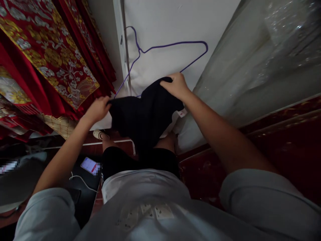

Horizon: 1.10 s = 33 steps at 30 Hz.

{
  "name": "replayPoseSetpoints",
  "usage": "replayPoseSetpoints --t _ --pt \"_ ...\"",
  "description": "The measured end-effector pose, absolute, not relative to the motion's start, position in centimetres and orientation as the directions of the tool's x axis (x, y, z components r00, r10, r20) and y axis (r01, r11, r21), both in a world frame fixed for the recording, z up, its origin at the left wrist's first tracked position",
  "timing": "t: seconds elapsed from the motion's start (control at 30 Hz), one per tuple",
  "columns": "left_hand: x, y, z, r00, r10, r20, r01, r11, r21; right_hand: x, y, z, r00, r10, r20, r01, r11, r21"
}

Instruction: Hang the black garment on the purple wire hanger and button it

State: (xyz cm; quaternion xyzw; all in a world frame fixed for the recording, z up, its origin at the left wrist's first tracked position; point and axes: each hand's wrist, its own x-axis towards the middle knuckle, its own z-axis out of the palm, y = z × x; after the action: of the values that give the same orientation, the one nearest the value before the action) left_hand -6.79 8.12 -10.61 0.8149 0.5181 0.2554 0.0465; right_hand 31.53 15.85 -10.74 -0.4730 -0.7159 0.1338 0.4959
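A black garment hangs between my two hands in front of a white door. My left hand is closed on its left edge. My right hand is closed on its upper right edge, a little higher. A purple wire hanger lies against the door just behind and above the garment; its lower part is hidden by the cloth. A white tag shows at the garment's right side.
Red fabric with gold and silver flowers hangs at the left. Clear plastic sheeting covers something at the right. A lit phone with a white cable lies on a dark surface below left. My legs and a pale shoe stand on the red floor.
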Motion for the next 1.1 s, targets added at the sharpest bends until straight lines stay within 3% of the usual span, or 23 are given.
replayPoseSetpoints --t 0.1,0.17,0.33,0.47,0.83,1.0,1.1 --pt "-6.6 9.6 -7.2 0.227 0.78 0.583 0.773 -0.508 0.38 31.1 15.5 -10.7 -0.102 0.832 0.545 0.502 0.516 -0.694" --pt "-5.6 11.0 -6.1 0.152 0.767 0.623 0.743 -0.504 0.44 30.6 15.1 -10.9 -0.114 0.854 0.508 0.455 0.499 -0.737" --pt "-2.0 14.5 -6.5 0.162 0.808 0.566 0.678 -0.508 0.531 29.1 14.0 -11.8 -0.16 0.881 0.445 0.406 0.469 -0.784" --pt "-0.8 15.1 -7.6 0.284 0.814 0.506 0.668 -0.547 0.505 29.2 13.6 -11.9 -0.178 0.867 0.466 0.404 0.496 -0.768" --pt "-1.7 17.9 -6.5 0.26 0.793 0.551 0.636 -0.57 0.52 28.0 12.5 -11.9 -0.284 0.85 0.442 0.344 0.521 -0.781" --pt "-4.1 16.6 -6.0 0.237 0.901 0.363 0.68 -0.421 0.6 28.5 12.6 -11.7 -0.318 0.825 0.467 0.409 0.564 -0.718" --pt "-5.0 16.1 -5.2 0.143 0.899 0.413 0.699 -0.387 0.601 28.1 12.5 -11.9 -0.343 0.821 0.457 0.422 0.569 -0.706"
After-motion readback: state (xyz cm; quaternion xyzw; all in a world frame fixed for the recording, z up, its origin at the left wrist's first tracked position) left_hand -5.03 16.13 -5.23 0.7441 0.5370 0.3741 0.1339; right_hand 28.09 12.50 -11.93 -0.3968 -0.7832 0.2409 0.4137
